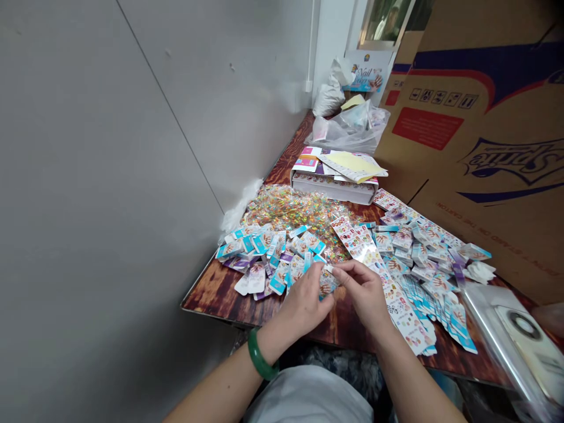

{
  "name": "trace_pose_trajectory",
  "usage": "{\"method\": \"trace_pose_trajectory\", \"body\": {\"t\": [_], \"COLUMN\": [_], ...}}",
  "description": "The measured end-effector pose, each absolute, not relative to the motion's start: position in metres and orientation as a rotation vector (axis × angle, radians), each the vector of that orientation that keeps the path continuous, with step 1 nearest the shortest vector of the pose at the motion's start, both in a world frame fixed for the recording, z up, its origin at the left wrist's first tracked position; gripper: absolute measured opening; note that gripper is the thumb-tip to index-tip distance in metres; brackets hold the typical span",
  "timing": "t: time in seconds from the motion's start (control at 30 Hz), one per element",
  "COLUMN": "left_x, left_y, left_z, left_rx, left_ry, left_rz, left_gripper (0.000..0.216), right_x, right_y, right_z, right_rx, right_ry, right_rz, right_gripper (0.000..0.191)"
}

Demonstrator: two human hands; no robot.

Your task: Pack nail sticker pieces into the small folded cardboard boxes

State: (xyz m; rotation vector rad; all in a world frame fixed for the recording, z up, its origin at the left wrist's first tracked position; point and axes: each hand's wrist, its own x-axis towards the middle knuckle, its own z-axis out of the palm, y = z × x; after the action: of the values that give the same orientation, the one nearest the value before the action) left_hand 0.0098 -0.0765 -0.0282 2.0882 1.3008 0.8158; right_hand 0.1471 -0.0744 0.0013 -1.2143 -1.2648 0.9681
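My left hand [306,302], with a green bangle [259,357] on its wrist, and my right hand [363,291] meet over the near edge of a dark wooden table [211,291]. Both pinch the same small printed packet card [328,281] between fingers and thumbs. Around them lie several small blue and white cards [268,258] on the left and a spread of similar cards [429,258] on the right. A long strip of nail sticker sheets [359,244] runs up from my right hand. A heap of tiny glittery coloured pieces [293,208] lies behind the cards.
A white box [332,185] holding printed and yellow sheets sits further back, with clear plastic bags [355,126] behind it. A large cardboard carton [480,129] stands along the right. A grey wall [110,147] bounds the left. A clear plastic package [520,338] lies at the near right.
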Motion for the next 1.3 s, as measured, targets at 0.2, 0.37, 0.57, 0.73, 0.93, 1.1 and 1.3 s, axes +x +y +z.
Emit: {"method": "trace_pose_trajectory", "body": {"t": [0.2, 0.37, 0.57, 0.73, 0.93, 1.1, 1.3], "left_x": [0.01, -0.001, -0.029, -0.055, -0.058, -0.041, 0.005], "left_y": [-0.074, -0.066, -0.047, -0.018, -0.004, -0.002, -0.013], "left_z": [-0.023, -0.011, -0.014, -0.01, 0.005, 0.008, 0.001], "left_rx": [2.056, 1.916, 2.013, 2.288, 2.331, 2.403, 2.108], "left_ry": [1.292, 1.274, 1.473, 1.895, 2.076, 1.885, 1.398], "left_rz": [0.832, 0.906, 0.815, 0.703, 0.761, 0.969, 0.961], "left_gripper": [0.039, 0.037, 0.045, 0.042, 0.054, 0.038, 0.032], "right_x": [0.139, 0.132, 0.133, 0.166, 0.201, 0.203, 0.21], "right_y": [-0.077, -0.086, -0.079, -0.053, -0.038, -0.035, -0.035], "right_z": [0.002, -0.007, -0.015, -0.025, -0.024, -0.023, -0.014], "right_rx": [-1.218, -1.138, -1.21, -1.742, -2.442, -2.56, -2.507], "right_ry": [-1.309, -1.652, -2.069, -1.923, -1.711, -1.709, -1.729], "right_rz": [0.819, 0.608, 0.519, 0.166, -0.076, -0.069, -0.035], "right_gripper": [0.014, 0.029, 0.054, 0.035, 0.053, 0.053, 0.043]}}
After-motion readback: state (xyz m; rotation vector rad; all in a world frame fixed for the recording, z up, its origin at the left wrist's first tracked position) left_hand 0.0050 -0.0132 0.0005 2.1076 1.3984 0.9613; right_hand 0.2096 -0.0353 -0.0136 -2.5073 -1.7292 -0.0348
